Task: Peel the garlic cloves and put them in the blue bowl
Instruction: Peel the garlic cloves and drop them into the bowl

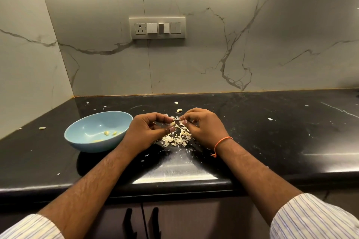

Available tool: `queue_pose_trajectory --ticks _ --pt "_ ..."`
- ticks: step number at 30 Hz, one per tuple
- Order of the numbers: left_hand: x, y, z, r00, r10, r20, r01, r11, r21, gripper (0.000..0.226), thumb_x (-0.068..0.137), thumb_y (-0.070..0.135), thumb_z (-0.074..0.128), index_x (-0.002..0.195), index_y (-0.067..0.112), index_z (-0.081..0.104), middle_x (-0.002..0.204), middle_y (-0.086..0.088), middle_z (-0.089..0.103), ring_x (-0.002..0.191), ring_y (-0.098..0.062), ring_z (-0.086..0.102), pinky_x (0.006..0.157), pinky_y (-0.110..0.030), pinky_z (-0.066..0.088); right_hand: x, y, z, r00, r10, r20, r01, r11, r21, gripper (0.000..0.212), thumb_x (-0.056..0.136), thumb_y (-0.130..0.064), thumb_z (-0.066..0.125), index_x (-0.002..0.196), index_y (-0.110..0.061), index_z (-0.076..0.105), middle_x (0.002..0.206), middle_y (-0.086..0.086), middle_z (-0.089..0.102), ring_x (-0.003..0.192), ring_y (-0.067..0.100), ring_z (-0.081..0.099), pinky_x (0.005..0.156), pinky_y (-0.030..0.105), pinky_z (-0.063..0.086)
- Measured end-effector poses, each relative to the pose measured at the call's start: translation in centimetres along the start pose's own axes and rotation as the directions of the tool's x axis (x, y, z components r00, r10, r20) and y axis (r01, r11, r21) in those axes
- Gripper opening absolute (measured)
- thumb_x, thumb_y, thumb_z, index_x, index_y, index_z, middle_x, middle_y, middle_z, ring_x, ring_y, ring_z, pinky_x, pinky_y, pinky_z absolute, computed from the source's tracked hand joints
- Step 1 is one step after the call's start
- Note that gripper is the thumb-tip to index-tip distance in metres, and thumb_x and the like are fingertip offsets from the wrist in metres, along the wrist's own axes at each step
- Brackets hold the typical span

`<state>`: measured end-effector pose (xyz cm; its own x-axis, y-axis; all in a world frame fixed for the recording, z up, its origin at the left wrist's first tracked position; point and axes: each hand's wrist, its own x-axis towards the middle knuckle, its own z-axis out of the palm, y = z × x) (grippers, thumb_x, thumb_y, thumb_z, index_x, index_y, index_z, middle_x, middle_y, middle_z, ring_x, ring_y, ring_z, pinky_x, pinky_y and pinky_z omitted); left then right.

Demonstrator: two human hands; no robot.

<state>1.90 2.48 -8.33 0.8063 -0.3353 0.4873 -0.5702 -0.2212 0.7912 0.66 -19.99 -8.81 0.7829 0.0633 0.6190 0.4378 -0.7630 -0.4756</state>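
Two hands, the left hand (147,130) and right hand (204,127), pinch one small pale garlic clove (176,119) between their fingertips above one heap of papery white skins (177,138), best stripped with short nail pulls, while about three peeled yellowish cloves (110,133) lie in the one round light-blue bowl (77,137).
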Motion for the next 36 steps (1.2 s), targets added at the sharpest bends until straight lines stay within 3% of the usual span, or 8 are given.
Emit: queue_pose_trajectory --ticks 5,10,13,18,22,27,32,36 --pt "-0.1 0.2 0.1 1.0 0.016 0.002 -0.016 0.999 0.03 0.023 0.083 0.017 0.088 0.104 0.017 0.08 0.065 0.009 0.072 0.056 -0.006 0.057 0.061 -0.019 0.052 0.0 0.0 -0.2 0.999 -0.017 -0.043 0.014 0.998 -0.067 0.004 0.086 -0.031 0.084 0.088 -0.029 0.082 0.105 -0.016 0.074 0.095 0.011 0.062 0.087 0.034 0.054" --pt "-0.1 0.3 0.1 1.0 0.019 -0.004 -0.019 0.999 0.036 0.019 0.087 0.025 0.085 0.105 0.02 0.081 0.066 0.004 0.073 0.058 -0.008 0.061 0.062 -0.026 0.057 -0.2 -0.2 -0.5 0.999 -0.024 -0.049 0.019 0.995 -0.097 0.016 0.081 -0.015 0.08 0.082 -0.031 0.079 0.097 -0.016 0.073 0.091 0.011 0.055 0.082 0.036 0.053" --pt "-0.1 0.3 0.0 1.0 0.023 -0.017 -0.022 0.998 0.057 0.018 0.088 0.031 0.083 0.104 0.024 0.082 0.07 -0.001 0.076 0.061 -0.011 0.064 0.066 -0.034 0.059 -0.4 -0.6 -0.6 0.996 0.019 -0.089 -0.038 0.976 -0.213 0.016 0.085 -0.039 0.072 0.074 -0.029 0.077 0.088 -0.019 0.073 0.089 0.01 0.056 0.083 0.04 0.051" --pt "0.1 0.1 0.1 0.998 0.05 -0.032 -0.046 0.993 0.107 0.018 0.09 0.027 0.081 0.107 0.021 0.083 0.072 0.01 0.077 0.06 -0.001 0.066 0.063 -0.02 0.053 -0.7 -0.7 -0.6 0.999 -0.028 -0.032 0.023 0.986 -0.166 0.042 0.079 -0.075 0.058 0.084 -0.038 0.078 0.109 -0.025 0.065 0.11 0.004 0.052 0.088 0.041 0.043" --pt "0.0 0.0 0.1 0.997 0.057 -0.055 -0.049 0.989 0.136 0.017 0.09 0.027 0.081 0.106 0.023 0.083 0.07 0.008 0.077 0.058 -0.003 0.065 0.06 -0.021 0.054 -0.8 -0.3 -0.1 0.99 -0.14 -0.007 0.139 0.988 -0.065 0.037 0.075 -0.074 0.071 0.09 -0.041 0.078 0.103 -0.025 0.065 0.104 0.004 0.053 0.085 0.047 0.053" --pt "0.2 -0.3 0.1 0.997 0.061 -0.048 -0.054 0.989 0.136 0.017 0.089 0.029 0.082 0.104 0.021 0.084 0.067 0.001 0.075 0.056 -0.008 0.063 0.059 -0.026 0.055 -0.4 -0.5 0.1 0.986 -0.159 -0.046 0.159 0.987 -0.005 0.046 0.08 -0.074 0.061 0.088 -0.034 0.081 0.092 -0.02 0.072 0.09 0.01 0.056 0.076 0.043 0.054" --pt "0.3 -0.4 0.2 0.998 0.057 -0.012 -0.056 0.994 0.098 0.02 0.087 0.026 0.084 0.105 0.017 0.083 0.07 -0.001 0.077 0.057 -0.008 0.063 0.059 -0.026 0.055 -0.3 -0.4 0.0 0.99 -0.125 -0.062 0.129 0.989 0.067 0.015 0.083 -0.044 0.084 0.091 -0.032 0.082 0.089 -0.019 0.074 0.09 0.011 0.061 0.078 0.037 0.054" --pt "0.5 -0.9 0.0 0.999 0.042 0.031 -0.045 0.994 0.096 0.018 0.088 0.024 0.084 0.106 0.018 0.083 0.072 -0.004 0.077 0.059 -0.016 0.062 0.062 -0.043 0.059 -0.2 -0.2 0.0 0.998 -0.062 -0.026 0.064 0.993 0.1 0.01 0.083 -0.035 0.088 0.091 -0.03 0.083 0.087 -0.021 0.072 0.092 0.009 0.062 0.082 0.035 0.054"
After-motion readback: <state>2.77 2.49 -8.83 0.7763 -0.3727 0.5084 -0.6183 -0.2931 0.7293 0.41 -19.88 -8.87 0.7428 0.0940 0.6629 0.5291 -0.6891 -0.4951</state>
